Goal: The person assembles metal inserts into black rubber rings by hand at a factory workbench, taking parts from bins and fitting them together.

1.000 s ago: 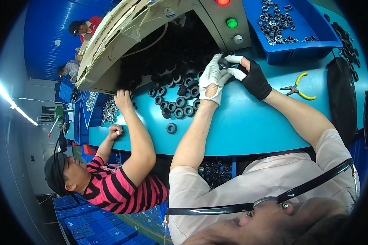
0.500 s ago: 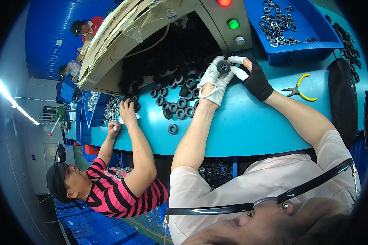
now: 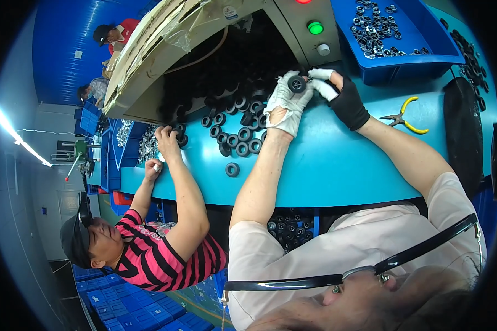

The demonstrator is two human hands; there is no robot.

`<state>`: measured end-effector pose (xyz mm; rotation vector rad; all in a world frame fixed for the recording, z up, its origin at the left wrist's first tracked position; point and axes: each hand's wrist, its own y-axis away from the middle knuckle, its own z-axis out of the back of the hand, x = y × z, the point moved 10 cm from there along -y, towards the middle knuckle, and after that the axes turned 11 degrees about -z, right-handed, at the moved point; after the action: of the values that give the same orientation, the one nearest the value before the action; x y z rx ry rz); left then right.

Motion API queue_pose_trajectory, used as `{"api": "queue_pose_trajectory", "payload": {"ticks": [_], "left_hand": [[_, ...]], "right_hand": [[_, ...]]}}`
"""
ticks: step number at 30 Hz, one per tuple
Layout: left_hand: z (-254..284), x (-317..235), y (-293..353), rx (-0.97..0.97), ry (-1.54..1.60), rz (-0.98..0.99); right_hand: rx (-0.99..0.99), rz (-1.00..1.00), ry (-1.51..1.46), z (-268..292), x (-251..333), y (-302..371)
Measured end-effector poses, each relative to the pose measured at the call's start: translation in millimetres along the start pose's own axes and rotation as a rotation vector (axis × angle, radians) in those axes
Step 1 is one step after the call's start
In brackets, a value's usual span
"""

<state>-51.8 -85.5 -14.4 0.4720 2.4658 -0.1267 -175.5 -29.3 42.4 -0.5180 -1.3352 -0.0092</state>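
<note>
Head view of a blue worktable [image 3: 337,165]. The left hand [image 3: 284,107], in a worn white glove, grasped a small black ring [image 3: 297,84] between its fingertips, raised just above the table at the mouth of a dark machine opening [image 3: 232,60]. The right hand [image 3: 342,96], in a black glove with white fingertips, met the left at the ring; its fingertips touched or nearly touched the ring, and whether it gripped the ring could not be told. A heap of like black rings [image 3: 234,129] lay on the table just beside the left hand, spilling from the opening; one ring [image 3: 232,169] lay apart, nearer the table edge. Yellow-handled pliers [image 3: 406,117] lay on the table to the right of the right forearm. A blue bin [image 3: 392,33] of metal parts stood beyond the hands, beside a panel with a green button [image 3: 315,27]. At the left, a co-worker [image 3: 160,254] in a striped shirt had one hand [image 3: 165,135] on the heap.
</note>
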Motion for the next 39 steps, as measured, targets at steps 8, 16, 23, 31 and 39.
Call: {"api": "queue_pose_trajectory", "payload": {"ticks": [8, 16, 23, 31, 39], "left_hand": [[-7, -79, 10, -0.139, -0.255, -0.246], [-2, -131, 172, 1.011, -2.191, -0.619], [179, -70, 354, -0.027, -1.498, 1.205], [-21, -74, 165, 0.363, -1.060, 0.452], [-32, -106, -105, 0.286, -1.396, -0.514]], "right_hand": [[0.043, 0.015, 0.032, -15, -4, -1], [0.151, 0.145, 0.591, -45, -2, 19], [0.211, 0.212, 0.549, -53, 3, 17], [0.109, 0.144, 0.165, -17, -8, 4], [0.206, -0.267, -0.046, -20, -29, 4]]}}
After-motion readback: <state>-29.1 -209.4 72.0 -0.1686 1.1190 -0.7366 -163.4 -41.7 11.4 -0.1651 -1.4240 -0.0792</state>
